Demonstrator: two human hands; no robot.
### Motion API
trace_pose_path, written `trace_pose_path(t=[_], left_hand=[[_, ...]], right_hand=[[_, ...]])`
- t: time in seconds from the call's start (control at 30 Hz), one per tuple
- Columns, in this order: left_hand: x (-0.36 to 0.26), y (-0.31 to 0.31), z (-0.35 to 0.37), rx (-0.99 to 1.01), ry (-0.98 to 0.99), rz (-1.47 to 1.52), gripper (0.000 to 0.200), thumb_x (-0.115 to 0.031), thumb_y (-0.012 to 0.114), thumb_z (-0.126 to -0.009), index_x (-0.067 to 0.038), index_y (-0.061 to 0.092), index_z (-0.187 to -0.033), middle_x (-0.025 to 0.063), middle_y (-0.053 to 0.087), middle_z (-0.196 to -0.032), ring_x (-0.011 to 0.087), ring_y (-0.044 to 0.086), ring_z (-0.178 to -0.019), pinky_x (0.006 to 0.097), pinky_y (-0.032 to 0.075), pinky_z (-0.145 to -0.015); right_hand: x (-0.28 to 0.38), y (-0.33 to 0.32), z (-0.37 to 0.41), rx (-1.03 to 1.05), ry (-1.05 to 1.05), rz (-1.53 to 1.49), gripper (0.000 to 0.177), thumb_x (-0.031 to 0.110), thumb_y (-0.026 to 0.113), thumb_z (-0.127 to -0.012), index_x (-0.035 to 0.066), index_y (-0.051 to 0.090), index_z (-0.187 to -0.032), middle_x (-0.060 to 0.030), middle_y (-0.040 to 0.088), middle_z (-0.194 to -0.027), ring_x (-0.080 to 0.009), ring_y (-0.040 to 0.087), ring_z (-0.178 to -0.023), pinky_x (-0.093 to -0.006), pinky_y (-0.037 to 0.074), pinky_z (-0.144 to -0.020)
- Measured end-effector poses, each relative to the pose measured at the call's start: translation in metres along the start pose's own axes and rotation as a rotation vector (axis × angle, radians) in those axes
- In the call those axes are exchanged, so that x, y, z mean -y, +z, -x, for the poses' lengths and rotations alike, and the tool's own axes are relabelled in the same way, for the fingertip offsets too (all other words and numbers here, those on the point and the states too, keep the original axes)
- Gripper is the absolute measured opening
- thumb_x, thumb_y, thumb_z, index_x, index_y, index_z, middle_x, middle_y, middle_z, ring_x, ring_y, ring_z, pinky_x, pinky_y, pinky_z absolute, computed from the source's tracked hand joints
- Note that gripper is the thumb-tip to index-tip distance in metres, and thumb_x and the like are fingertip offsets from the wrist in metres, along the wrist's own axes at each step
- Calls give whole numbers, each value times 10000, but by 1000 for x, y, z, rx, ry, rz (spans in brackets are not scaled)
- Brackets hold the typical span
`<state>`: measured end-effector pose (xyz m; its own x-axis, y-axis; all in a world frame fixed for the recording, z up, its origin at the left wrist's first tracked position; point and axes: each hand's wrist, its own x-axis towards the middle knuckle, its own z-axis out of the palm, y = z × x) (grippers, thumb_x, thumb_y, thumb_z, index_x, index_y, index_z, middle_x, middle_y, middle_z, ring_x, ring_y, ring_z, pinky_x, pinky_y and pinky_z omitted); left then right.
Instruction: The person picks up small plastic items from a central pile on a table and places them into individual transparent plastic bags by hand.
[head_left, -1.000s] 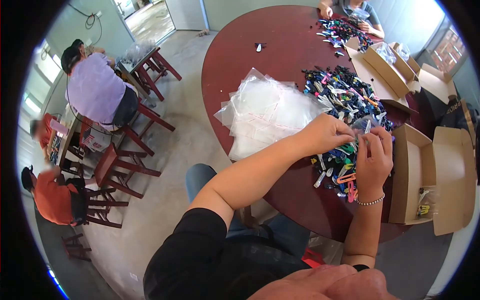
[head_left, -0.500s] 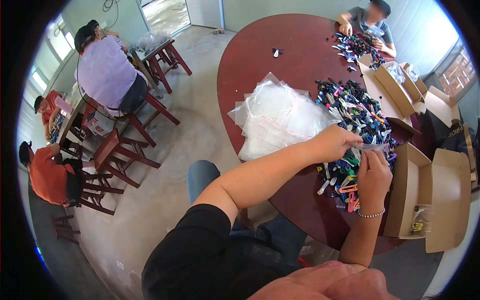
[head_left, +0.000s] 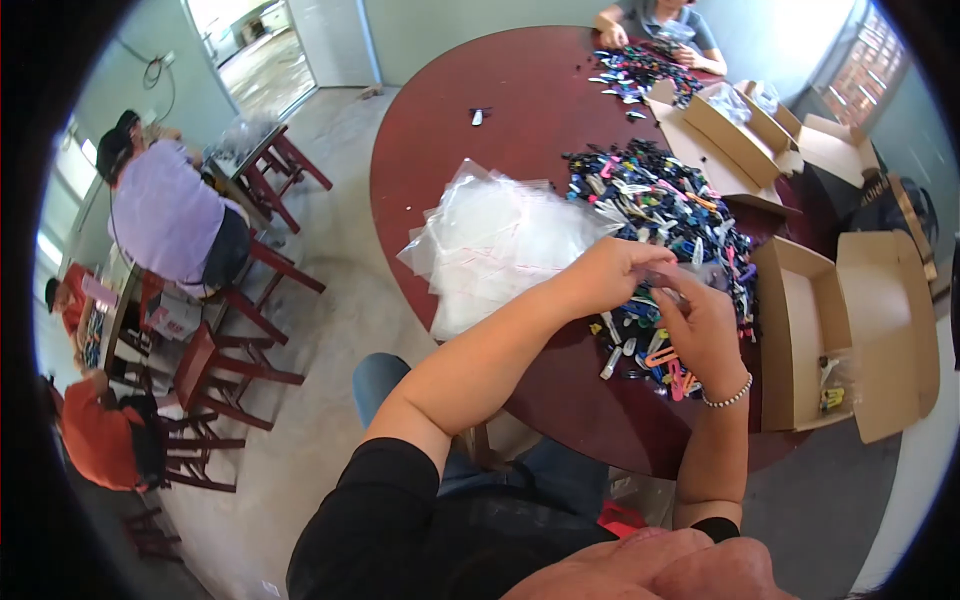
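My left hand [head_left: 612, 277] is closed, pinching the edge of a small clear plastic bag [head_left: 712, 271]. Wearing a beaded bracelet, my right hand [head_left: 706, 330] grips the same bag from the other side, so the fingertips of both hands nearly meet. Part of the bag is hidden behind the fingers, and its contents cannot be made out. Below and around the hands spreads a pile of mixed hair clips [head_left: 655, 195], mostly dark with some bright ones. Left of it lies a loose stack of clear plastic bags [head_left: 500, 235].
An opened cardboard box [head_left: 800, 300] with a bagged item inside stands at right; more open boxes [head_left: 735, 130] lie behind. A co-worker [head_left: 690, 50] sits across the round table [head_left: 430, 120] by another clip pile. Other people and red stools [head_left: 215, 370] are at left.
The view has shifted, moving the table leftward in the picture. My right hand has turned and come closer to my left, with the bag still between them.
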<state>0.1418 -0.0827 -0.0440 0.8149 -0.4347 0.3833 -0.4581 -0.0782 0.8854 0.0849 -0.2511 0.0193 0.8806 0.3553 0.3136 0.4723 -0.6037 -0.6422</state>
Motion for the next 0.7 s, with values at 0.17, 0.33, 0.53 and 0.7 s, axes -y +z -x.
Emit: trace_pose_path(t=[0.17, 0.33, 0.53, 0.7], left_hand=[[-2, -2, 0, -19, -55, 71, 454, 79, 601, -801, -31, 599, -1242, 100, 697, -1069, 134, 647, -982, 275, 499, -856], [-13, -13, 3, 57, 53, -164, 532, 2, 711, -725, -37, 594, -1243, 115, 700, -1041, 176, 672, -942, 304, 518, -819], [-24, -17, 4, 62, 203, -426, 592, -45, 747, -686, -45, 577, -1252, 161, 665, -1068, 305, 650, -970, 349, 503, -828], [-31, -17, 4, 116, 221, -205, 676, -51, 781, -639, -78, 565, -1278, 143, 648, -1126, 288, 622, -994, 361, 490, -860]], right_hand=[[-4, 4, 0, -72, -227, 57, 229, 66, 585, -910, -1, 649, -1120, -189, 681, -1011, -252, 671, -778, -302, 522, -690], [-3, 2, 3, -13, -201, 140, 228, 126, 637, -884, 41, 669, -1093, -186, 639, -1127, -325, 666, -836, -350, 532, -721], [2, 1, 9, 14, -247, 245, 129, 166, 683, -837, 57, 667, -903, -171, 619, -1181, -352, 653, -795, -389, 545, -659], [12, 1, 11, 84, -200, 295, 197, 156, 647, -860, 90, 647, -1046, -156, 647, -1053, -328, 655, -765, -391, 537, -642]])
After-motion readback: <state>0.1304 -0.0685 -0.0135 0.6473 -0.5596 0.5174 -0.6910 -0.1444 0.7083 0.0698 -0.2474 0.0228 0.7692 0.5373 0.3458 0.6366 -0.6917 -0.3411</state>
